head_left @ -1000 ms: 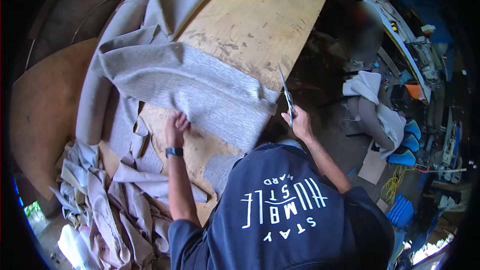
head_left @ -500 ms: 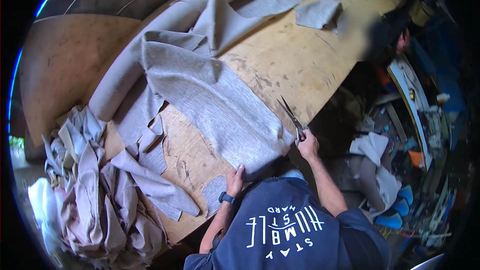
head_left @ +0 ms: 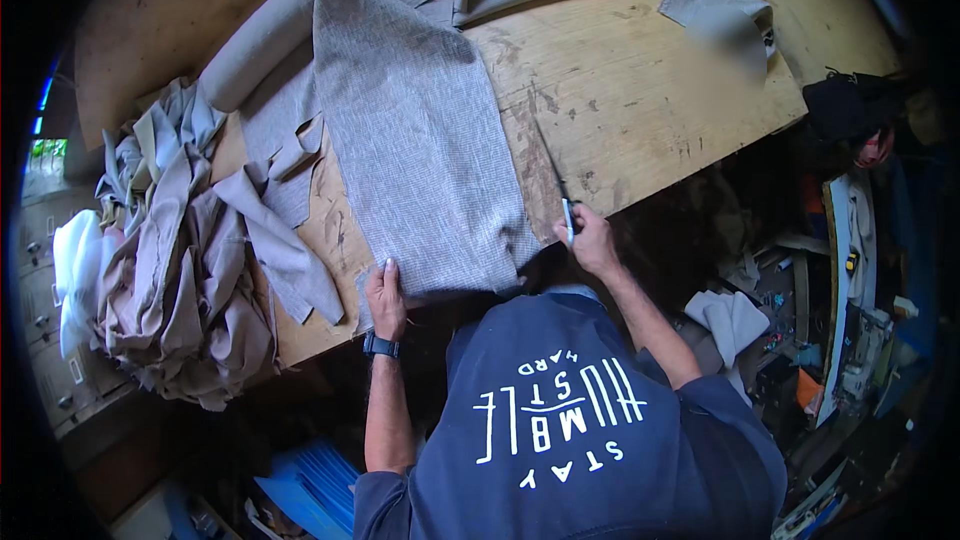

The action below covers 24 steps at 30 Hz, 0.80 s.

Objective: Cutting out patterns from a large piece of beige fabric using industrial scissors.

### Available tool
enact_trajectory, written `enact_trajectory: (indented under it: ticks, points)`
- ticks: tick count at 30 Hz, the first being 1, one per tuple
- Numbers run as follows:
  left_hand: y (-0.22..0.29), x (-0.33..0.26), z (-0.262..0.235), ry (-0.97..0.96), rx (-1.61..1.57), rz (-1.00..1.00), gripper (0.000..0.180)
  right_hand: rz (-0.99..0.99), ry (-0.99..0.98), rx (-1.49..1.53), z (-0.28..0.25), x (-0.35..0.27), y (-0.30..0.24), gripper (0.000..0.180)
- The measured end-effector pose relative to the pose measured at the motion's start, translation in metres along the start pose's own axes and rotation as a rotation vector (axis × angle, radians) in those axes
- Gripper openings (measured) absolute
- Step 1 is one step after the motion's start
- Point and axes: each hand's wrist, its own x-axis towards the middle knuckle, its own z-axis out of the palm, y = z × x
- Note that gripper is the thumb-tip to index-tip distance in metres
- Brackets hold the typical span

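Right hand [head_left: 592, 238] grips long scissors [head_left: 556, 183], blades resting on the plywood table [head_left: 640, 90] just right of the grey fabric panel [head_left: 415, 130] — left hand [head_left: 385, 295] pressed flat on its near corner. Offcuts [head_left: 180, 260] heaped left suggest much cutting done; this panel looks uncut.

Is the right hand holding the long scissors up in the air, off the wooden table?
No, the right hand grips the long scissors with the blades lying along the wooden table.

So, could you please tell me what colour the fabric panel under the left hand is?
The fabric panel is grey with a fine woven texture, best seen in the head view.
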Motion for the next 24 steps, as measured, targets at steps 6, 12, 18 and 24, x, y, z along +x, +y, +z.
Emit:
enact_trajectory:
  ticks: [6, 12, 18, 24]
  points:
    - [0.057, -0.022, -0.002, 0.025, 0.095, -0.010, 0.037, 0.128, -0.125, -0.398, 0.034, 0.064, -0.047, 0.038]
    - [-0.026, -0.023, -0.047, 0.021, -0.040, -0.122, 0.041, -0.086, -0.160, -0.578, 0.092, 0.057, -0.034, 0.029]
    - [-0.082, -0.013, -0.053, 0.141, -0.030, -0.127, 0.041, -0.027, -0.133, -0.493, 0.043, 0.067, -0.048, 0.029]
    - [0.028, 0.091, -0.024, 0.155, 0.286, 0.199, 0.047, -0.206, 0.092, -0.519, -0.004, 0.182, -0.140, 0.024]
